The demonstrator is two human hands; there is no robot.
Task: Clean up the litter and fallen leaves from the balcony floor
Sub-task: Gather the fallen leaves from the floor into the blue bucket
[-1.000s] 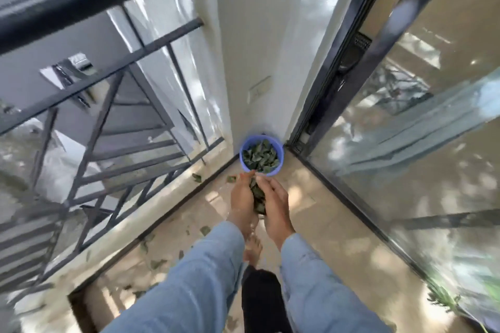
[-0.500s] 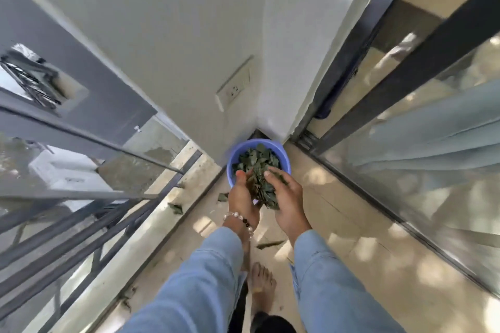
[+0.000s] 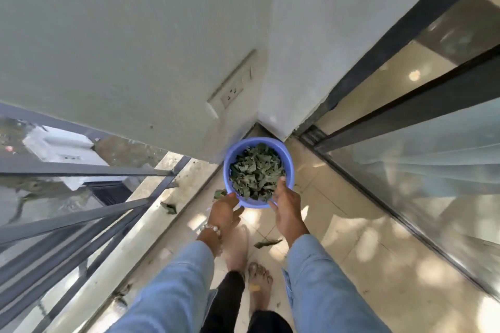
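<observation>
A blue bucket point(image 3: 289, 162) full of dry green leaves point(image 3: 255, 171) stands on the balcony floor in the corner of the wall. My right hand point(image 3: 287, 209) holds its near rim, thumb over the edge and fingers outside. At the rim's left side my left hand point(image 3: 224, 211), with a bead bracelet on the wrist, touches the outer wall with loosely curled fingers and holds nothing. Loose leaves lie by the bucket point(image 3: 219, 193), on the ledge point(image 3: 168, 208) and on the tiles between my arms point(image 3: 266, 243).
A dark metal railing point(image 3: 89, 213) on a pale ledge runs along the left. A glass sliding door point(image 3: 422, 159) with a dark track bounds the right. A wall socket point(image 3: 232, 92) sits above the bucket. My bare feet point(image 3: 258, 282) stand on the beige tiles below my arms.
The handful of leaves held between both hands has gone into the bucket. Both hands have dropped to its near rim, and the camera has moved closer to the corner.
</observation>
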